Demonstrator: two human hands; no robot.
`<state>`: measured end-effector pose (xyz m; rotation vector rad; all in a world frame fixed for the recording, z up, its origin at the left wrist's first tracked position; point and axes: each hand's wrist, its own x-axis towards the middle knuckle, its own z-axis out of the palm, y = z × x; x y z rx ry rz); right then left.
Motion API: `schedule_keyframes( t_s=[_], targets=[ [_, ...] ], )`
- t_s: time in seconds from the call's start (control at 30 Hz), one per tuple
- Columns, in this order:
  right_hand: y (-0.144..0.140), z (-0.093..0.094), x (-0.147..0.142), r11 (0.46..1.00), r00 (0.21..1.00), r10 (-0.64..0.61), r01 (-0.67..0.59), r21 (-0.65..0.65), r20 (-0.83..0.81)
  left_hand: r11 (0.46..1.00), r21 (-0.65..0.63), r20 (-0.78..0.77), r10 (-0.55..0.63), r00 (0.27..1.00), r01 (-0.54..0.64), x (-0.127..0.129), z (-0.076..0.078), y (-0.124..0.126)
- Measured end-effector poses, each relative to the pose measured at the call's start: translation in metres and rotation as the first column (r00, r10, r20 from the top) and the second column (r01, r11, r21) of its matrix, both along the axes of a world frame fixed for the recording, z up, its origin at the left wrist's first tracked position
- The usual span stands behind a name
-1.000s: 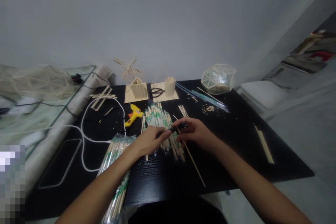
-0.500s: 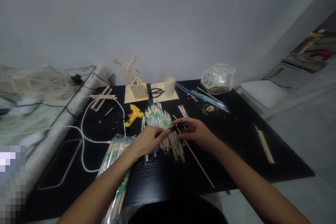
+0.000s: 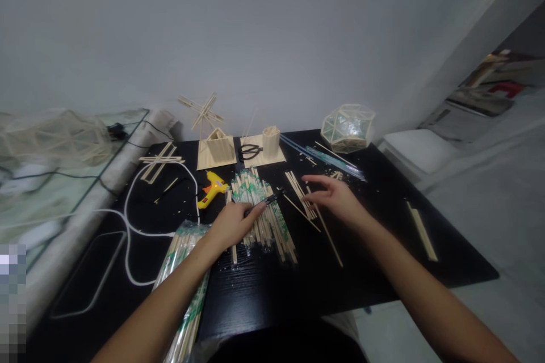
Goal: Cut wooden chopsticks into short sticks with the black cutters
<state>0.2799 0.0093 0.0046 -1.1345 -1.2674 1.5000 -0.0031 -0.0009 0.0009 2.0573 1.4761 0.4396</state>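
A black table (image 3: 361,272) fills the lower view, with a heap of green-printed wrapped chopsticks (image 3: 269,226) at its middle. From that heap, a plastic bag of chopsticks (image 3: 181,247) lies between seven and eight o'clock, partly behind the left forearm. The right hand (image 3: 338,198) is at three o'clock, fingertips parted around a thin stick's top end; I cannot tell whether they pinch it. The left hand (image 3: 232,224), at eight o'clock, is closed around dark pliers (image 3: 272,198) above the heap. A yellow glue gun (image 3: 213,188) sits toward ten o'clock; the thin stick (image 3: 330,233) slants toward four.
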Motion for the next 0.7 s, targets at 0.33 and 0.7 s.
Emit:
schedule_keyframes(
  t_s=[0.33, 0.7],
  targets=[
    [0.113, 0.03, 0.098, 0.756, 0.747, -0.646, 0.598, 0.266, 0.157, 1.0, -0.001, -0.009, 0.002, 1.0, -0.002, 0.0, -0.008, 0.002],
    [0.102, 0.012, 0.084, 0.796, 0.801, -0.586, 0.542, 0.268, 0.121, 0.996, -0.027, 0.002, 0.084, 0.996, -0.084, 0.003, -0.002, 0.001]
  ],
)
